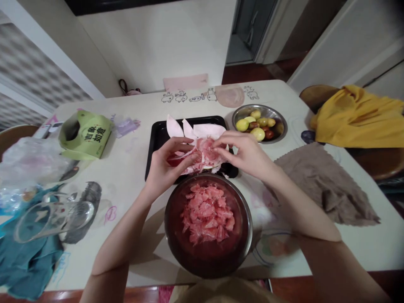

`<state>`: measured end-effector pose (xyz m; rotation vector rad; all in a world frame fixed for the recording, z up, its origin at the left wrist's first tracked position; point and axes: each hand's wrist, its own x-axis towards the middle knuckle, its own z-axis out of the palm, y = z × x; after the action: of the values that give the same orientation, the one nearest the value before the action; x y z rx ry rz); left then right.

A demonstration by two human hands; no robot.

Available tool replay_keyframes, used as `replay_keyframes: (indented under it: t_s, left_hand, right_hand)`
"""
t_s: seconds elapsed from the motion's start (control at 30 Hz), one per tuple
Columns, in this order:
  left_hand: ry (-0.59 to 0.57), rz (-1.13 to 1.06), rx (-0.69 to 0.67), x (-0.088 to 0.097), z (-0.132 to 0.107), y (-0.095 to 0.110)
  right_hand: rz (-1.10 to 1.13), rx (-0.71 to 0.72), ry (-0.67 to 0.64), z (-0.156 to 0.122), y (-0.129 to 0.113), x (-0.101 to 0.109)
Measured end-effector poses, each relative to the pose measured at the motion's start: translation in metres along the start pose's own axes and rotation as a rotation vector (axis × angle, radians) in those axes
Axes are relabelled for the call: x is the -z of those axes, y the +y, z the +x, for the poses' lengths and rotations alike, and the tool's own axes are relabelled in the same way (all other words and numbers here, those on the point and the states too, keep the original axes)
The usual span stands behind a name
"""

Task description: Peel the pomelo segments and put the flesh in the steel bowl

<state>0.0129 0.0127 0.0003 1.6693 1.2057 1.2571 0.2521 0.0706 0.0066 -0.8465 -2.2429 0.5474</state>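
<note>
Between my hands, over the near side of a black tray (pixel 155 139), is a piece of pink pomelo (pixel 206 150) with torn membrane on it. My left hand (pixel 172 162) grips its left side with thumb and fingers. From the right, the fingers of my right hand (pixel 244 151) pinch the fruit's other side. Pale pomelo rind pieces (pixel 208 129) lie at the back of the tray. Just in front stands a steel bowl (pixel 170 240) with a heap of peeled pink pomelo flesh (pixel 208 212) inside.
Behind my right hand sits a steel bowl (pixel 282 119) of small green and reddish fruit. A brown cloth (pixel 325 183) lies at right, a yellow cloth (pixel 356 118) beyond. At left are a green paper box (pixel 88 134), a glass pitcher (pixel 53 216) on its side and a teal cloth (pixel 28 265).
</note>
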Motion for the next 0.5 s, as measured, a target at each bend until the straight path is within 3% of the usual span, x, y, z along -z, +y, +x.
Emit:
replay_keyframes:
  t_s: [0.13,0.23,0.33,0.5]
  left_hand:
    - [0.140,0.047,-0.022,-0.009,0.002,-0.013]
    - [0.244,0.074,-0.049,-0.021,0.000,-0.030]
    - [0.272,0.019,-0.010,-0.031,-0.002,-0.043]
    - [0.267,-0.120,0.066,-0.036,-0.001,-0.043]
  right_hand:
    - [0.039,-0.047,-0.124,-0.023,0.006,-0.013]
    - [0.107,-0.091,-0.033,-0.043,0.008,-0.027]
    - [0.191,-0.208,0.061,-0.058,0.010,-0.036]
    - [0.294,-0.346,0.143,-0.071,0.006,-0.040]
